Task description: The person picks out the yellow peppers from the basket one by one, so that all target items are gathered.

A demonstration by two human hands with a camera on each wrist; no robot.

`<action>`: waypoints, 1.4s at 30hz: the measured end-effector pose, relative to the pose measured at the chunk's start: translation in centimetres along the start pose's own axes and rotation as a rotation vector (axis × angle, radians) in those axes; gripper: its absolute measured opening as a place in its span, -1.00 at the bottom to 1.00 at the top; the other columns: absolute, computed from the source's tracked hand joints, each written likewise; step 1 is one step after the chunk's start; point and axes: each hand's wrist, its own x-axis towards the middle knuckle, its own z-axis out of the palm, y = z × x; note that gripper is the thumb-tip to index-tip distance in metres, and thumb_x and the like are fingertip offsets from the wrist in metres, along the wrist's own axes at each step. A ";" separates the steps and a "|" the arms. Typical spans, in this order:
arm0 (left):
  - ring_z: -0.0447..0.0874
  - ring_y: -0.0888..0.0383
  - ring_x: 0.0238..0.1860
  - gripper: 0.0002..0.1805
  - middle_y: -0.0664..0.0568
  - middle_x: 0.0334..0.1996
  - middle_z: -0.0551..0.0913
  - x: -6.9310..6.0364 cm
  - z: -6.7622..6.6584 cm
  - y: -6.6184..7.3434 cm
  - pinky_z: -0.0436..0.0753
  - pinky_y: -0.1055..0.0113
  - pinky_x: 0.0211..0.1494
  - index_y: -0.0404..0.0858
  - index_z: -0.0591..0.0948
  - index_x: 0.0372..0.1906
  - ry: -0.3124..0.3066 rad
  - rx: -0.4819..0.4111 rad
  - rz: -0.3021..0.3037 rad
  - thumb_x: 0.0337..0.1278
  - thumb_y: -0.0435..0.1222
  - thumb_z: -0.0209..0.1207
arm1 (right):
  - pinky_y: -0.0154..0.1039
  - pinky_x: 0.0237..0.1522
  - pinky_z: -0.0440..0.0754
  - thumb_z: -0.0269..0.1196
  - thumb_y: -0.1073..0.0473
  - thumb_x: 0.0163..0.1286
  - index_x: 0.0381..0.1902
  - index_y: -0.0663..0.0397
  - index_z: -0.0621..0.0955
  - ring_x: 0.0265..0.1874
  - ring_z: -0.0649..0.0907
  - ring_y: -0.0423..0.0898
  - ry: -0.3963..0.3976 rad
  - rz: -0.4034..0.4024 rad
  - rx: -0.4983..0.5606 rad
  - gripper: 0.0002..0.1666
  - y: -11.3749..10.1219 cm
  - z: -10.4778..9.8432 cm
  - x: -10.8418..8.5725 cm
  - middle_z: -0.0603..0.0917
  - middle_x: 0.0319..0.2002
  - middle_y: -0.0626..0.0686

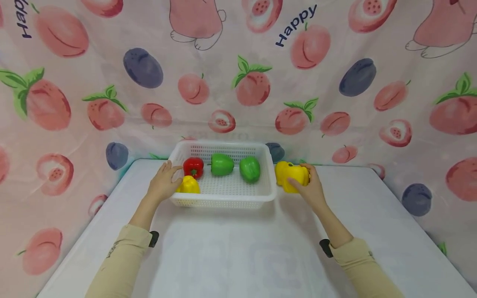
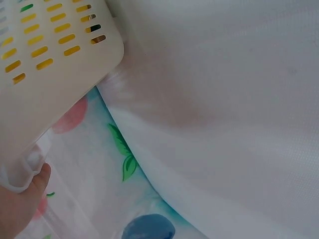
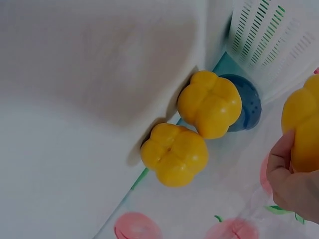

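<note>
My left hand grips the left rim of the white basket, its thumb over a yellow pepper inside. The left wrist view shows part of that hand against the basket's rim. Right of the basket, my right hand holds a yellow pepper between thumb and fingers. In the right wrist view this pepper is at the right edge, pinched by the hand. Two more yellow peppers, one nearer the basket and one beside it, rest on the table.
A red pepper and two green peppers, one in the middle and one at the right, lie in the basket. The white table ends at a fruit-patterned cloth behind the basket.
</note>
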 end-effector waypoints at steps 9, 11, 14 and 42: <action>-0.21 -0.31 0.47 -0.43 -0.35 0.46 -0.09 0.0 -0.3 -0.1 0.01 -0.41 0.32 -0.25 0.28 0.36 0.013 0.010 0.012 0.29 -0.15 -0.04 | 0.08 0.15 0.44 0.24 0.12 0.29 0.32 0.15 0.22 0.08 0.38 0.16 0.058 -0.092 -0.090 -0.28 0.3 0.7 0.8 0.31 0.24 0.27; -0.20 -0.31 0.47 -0.43 -0.36 0.46 -0.08 0.1 -0.3 -0.1 0.02 -0.41 0.32 -0.26 0.28 0.36 0.016 0.012 0.016 0.29 -0.15 -0.05 | 0.08 0.15 0.43 0.23 0.10 0.29 0.31 0.15 0.24 0.08 0.38 0.16 0.067 -0.087 -0.096 -0.30 0.3 0.8 0.9 0.31 0.23 0.27; -0.20 -0.32 0.47 -0.43 -0.36 0.46 -0.08 0.1 -0.3 -0.2 0.02 -0.41 0.32 -0.26 0.28 0.36 0.013 0.015 0.019 0.29 -0.15 -0.05 | 0.07 0.13 0.43 0.23 0.08 0.29 0.29 0.13 0.26 0.07 0.37 0.16 0.076 -0.066 -0.096 -0.32 0.3 0.8 1.0 0.32 0.22 0.28; -0.21 -0.30 0.47 -0.44 -0.34 0.46 -0.08 0.1 0.2 -0.2 0.00 -0.42 0.31 -0.24 0.29 0.36 0.019 -0.017 0.012 0.30 -0.16 -0.05 | 0.12 0.16 0.44 0.27 0.06 0.26 0.27 0.29 0.28 0.08 0.41 0.20 0.029 -0.065 -0.205 -0.26 1.8 1.0 2.4 0.36 0.23 0.33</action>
